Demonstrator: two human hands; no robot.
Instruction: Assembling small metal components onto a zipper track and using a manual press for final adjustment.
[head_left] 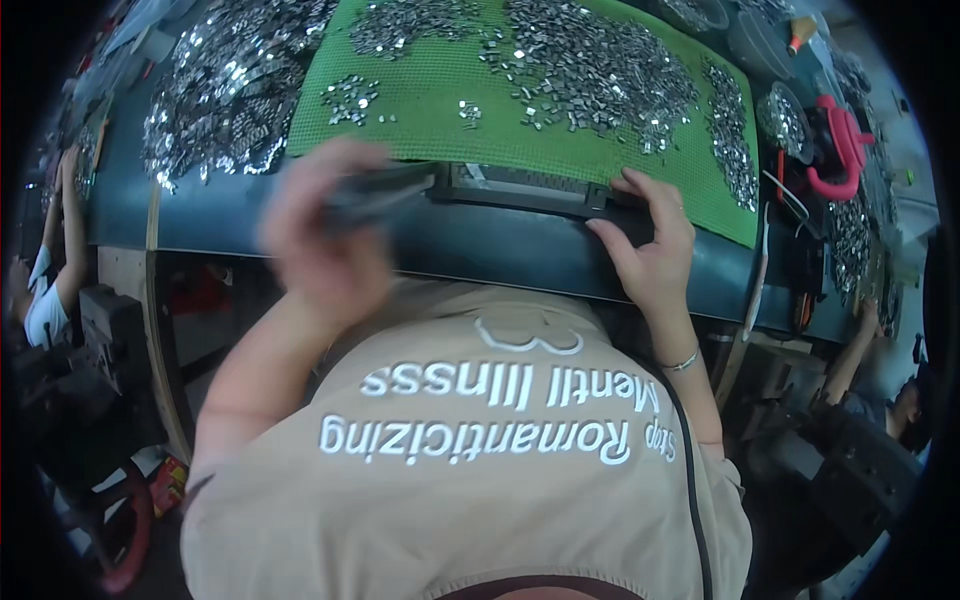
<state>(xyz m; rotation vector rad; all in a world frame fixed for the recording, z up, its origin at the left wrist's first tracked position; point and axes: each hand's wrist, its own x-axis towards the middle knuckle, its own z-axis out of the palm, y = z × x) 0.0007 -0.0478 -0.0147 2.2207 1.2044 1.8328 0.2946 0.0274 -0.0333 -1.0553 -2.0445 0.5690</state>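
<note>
A long black narrow tray-like fixture [525,184] lies along the near edge of the green mat, with small dark pieces lined up in it. My right hand [655,235] grips its right end, thumb on the near side and fingers on the far side. Beside its left end is my left hand [330,225], smeared by motion, its fingers curled round a dark flat object [385,190] whose kind I cannot make out. Small shiny metal pieces [600,75] lie spread on the green mat [430,135] just beyond the fixture.
A large heap of shiny metal pieces [235,85] lies on the dark table [200,215] at left. To the right stand a pink-handled tool [840,145] and a clear tub of pieces [785,120]. Other people's arms [72,220] show at both sides.
</note>
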